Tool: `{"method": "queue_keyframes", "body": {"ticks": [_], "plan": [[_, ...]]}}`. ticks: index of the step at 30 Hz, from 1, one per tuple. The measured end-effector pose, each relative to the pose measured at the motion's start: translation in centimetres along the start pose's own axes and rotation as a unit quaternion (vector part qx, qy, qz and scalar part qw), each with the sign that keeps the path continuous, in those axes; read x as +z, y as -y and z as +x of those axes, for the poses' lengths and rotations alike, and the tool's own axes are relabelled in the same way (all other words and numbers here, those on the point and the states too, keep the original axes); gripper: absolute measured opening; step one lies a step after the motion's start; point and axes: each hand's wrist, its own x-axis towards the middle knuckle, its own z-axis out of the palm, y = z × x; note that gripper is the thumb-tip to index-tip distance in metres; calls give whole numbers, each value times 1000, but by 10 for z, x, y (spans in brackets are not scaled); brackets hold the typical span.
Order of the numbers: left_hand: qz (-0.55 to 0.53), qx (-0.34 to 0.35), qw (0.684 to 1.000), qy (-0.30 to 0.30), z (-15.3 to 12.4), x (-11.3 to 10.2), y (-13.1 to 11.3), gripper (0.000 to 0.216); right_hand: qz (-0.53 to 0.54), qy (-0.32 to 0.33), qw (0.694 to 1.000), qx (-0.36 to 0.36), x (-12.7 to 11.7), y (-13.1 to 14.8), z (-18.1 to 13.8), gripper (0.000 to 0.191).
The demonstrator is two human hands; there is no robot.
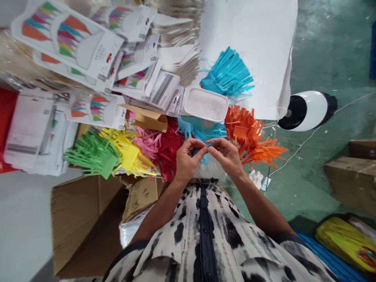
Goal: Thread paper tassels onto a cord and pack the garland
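Both hands meet over the near edge of the table. My left hand [189, 159] pinches one side of a blue paper tassel [210, 144], and my right hand [227, 156] pinches the other side with thumb and forefinger. Just beyond them lie more blue tassels [199, 127]. Dark red tassels [169, 147] are close to my left hand, with pink [148, 143], yellow [129, 156] and green tassels [95, 154] farther left. Orange tassels [245, 131] spread beside my right hand. A bunch of bright blue tassels [227, 74] rests farther back.
A white plastic tub [206, 105] stands behind the tassels. Printed garland cards [69, 43] are stacked at the back left, beside layered white paper [179, 43]. An open cardboard box [79, 219] sits below left. A black-and-white stool [307, 111] and cartons [352, 176] are on the green floor.
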Motion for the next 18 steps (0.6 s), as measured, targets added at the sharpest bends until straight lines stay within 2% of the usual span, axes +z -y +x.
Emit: {"method": "queue_keyframes", "body": {"ticks": [4, 9, 11, 14, 16, 18], "plan": [[9, -23, 996, 80, -1, 0, 4, 30, -10, -80, 997, -1, -5, -3, -6, 25], [81, -42, 978, 188, -6, 5, 11, 33, -49, -80, 996, -4, -10, -11, -21, 25], [113, -42, 968, 218, -12, 8, 17, 40, -28, -116, 993, 12, -13, -15, -28, 25], [104, -60, 961, 247, -22, 17, 28, 44, 21, -189, 981, 34, -19, -21, -36, 25], [85, -78, 963, 242, -27, 26, 36, 45, 54, -181, 981, 49, -24, -24, -40, 26], [75, -83, 964, 242, -28, 37, 44, 46, 64, -131, 987, 66, -31, -25, -42, 29]]}}
